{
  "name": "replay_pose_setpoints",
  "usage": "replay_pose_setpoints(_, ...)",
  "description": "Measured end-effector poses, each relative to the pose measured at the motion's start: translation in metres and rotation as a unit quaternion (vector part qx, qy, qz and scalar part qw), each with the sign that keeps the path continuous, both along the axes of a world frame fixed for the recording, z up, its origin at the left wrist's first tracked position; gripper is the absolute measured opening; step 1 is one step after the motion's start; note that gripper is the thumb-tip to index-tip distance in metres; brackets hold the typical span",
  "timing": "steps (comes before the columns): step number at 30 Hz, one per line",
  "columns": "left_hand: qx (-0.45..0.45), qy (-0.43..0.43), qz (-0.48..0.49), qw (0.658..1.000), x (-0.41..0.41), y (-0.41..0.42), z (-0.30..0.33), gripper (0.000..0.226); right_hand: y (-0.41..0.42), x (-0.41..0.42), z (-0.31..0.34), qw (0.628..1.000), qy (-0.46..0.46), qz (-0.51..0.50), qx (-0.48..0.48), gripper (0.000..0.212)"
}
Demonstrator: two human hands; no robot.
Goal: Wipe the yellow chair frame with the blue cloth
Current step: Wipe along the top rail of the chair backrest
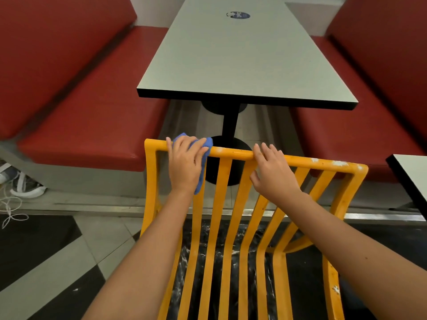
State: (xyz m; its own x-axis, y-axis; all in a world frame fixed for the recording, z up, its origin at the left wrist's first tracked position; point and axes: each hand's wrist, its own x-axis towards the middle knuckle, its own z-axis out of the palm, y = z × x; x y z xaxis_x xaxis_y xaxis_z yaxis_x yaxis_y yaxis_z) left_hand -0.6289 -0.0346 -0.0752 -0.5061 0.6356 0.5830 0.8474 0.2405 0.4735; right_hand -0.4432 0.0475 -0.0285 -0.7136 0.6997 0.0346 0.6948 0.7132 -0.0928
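Observation:
The yellow chair frame (233, 155) stands in front of me with its slatted back towards me. My left hand (186, 165) lies over the left part of the top rail and holds the blue cloth (209, 144) against it, fingers over the top and thumb on the near side. One end of the cloth hangs down beside a slat. My right hand (273, 172) rests on the top rail near its middle, fingers laid across it and thumb spread below. White scuffs mark the rail's right end.
A grey table (231, 65) on a black pedestal stands just beyond the chair, between two red benches (87, 125). Another table corner (413, 172) juts in at right. White cables (13, 204) lie on the floor at left.

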Motion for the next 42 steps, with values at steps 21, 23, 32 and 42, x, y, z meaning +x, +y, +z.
replay_pose_setpoints(21,0.012,0.034,-0.025,0.999,0.056,0.030,-0.006,0.031,0.004,0.002,0.001,1.000,0.004,0.010,-0.001,0.063)
replay_pose_setpoints(23,0.015,0.047,-0.034,0.998,0.039,0.020,-0.007,0.031,0.005,0.003,0.002,1.000,0.000,0.015,-0.003,0.064)
replay_pose_setpoints(32,0.018,-0.017,0.001,1.000,0.039,0.018,0.000,0.029,0.006,0.009,0.006,1.000,0.011,0.022,-0.009,0.061)
replay_pose_setpoints(42,-0.013,0.088,-0.121,0.989,0.019,0.015,-0.011,0.030,0.008,0.013,0.009,0.999,0.022,0.037,-0.015,0.060)
